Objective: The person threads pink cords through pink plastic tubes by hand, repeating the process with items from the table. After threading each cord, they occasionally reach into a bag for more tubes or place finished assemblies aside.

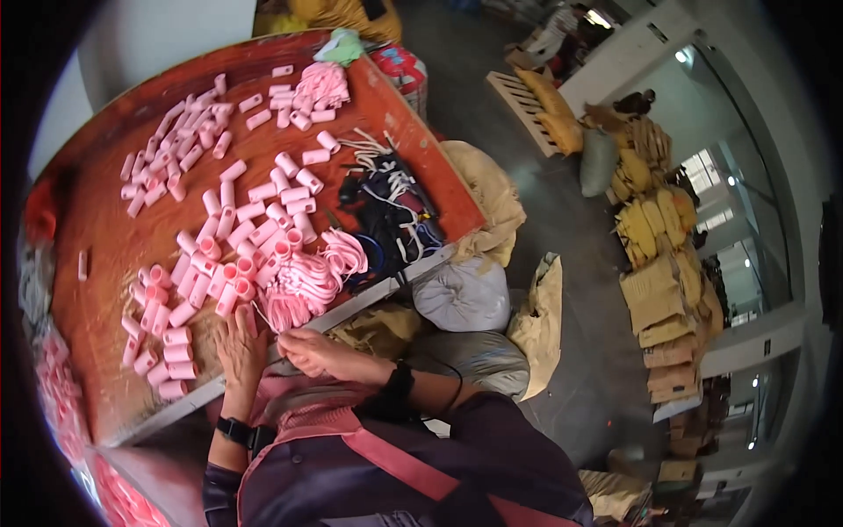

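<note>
My left hand (pixel 237 350) is at the near edge of the tabletop, its fingers around a pink plastic tube (pixel 250 318) that they partly cover. Close on its right, my right hand (pixel 318 353) is closed in a pinch. A thin pink cord (pixel 263 318) runs to its fingertips from beside the left hand. Just beyond both hands lies a bundle of looped pink cords (pixel 299 283). Many short pink tubes (pixel 215 263), each with a hole in its side, are heaped loosely left of the cords, some upright, most on their sides.
The reddish wooden table (pixel 97 351) has a raised rim. More tubes (pixel 176 149) and a second cord bundle (pixel 322 86) lie farther back. Dark and white cords (pixel 395 198) sit at the right. Full sacks (pixel 463 294) stand beside the table; stacked sacks (pixel 654 228) line the aisle.
</note>
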Demonstrator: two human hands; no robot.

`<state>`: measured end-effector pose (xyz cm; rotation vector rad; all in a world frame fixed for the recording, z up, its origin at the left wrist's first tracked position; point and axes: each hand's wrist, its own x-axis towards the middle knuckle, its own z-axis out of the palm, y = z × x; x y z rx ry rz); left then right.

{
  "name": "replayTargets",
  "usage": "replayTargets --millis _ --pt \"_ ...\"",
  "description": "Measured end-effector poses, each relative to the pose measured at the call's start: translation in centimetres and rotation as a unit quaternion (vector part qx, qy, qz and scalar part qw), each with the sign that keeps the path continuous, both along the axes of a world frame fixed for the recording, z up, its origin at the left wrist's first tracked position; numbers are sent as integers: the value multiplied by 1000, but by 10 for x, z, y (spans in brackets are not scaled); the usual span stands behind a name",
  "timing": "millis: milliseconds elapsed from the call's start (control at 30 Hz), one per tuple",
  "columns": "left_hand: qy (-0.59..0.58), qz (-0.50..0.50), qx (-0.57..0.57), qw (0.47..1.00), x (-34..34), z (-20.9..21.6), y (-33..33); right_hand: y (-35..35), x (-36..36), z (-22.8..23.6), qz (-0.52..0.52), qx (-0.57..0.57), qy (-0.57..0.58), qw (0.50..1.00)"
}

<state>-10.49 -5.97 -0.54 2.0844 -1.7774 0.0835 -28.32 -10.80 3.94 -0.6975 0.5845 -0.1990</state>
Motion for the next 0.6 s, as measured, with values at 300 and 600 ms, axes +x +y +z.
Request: replayTargets --millis 300,600 --pt "127 18 -61 990 31 11 5 6 10 3 8 -24 16 1000" --pt "666 40 -136 732 50 16 13 13 21 9 68 -24 -16 997"
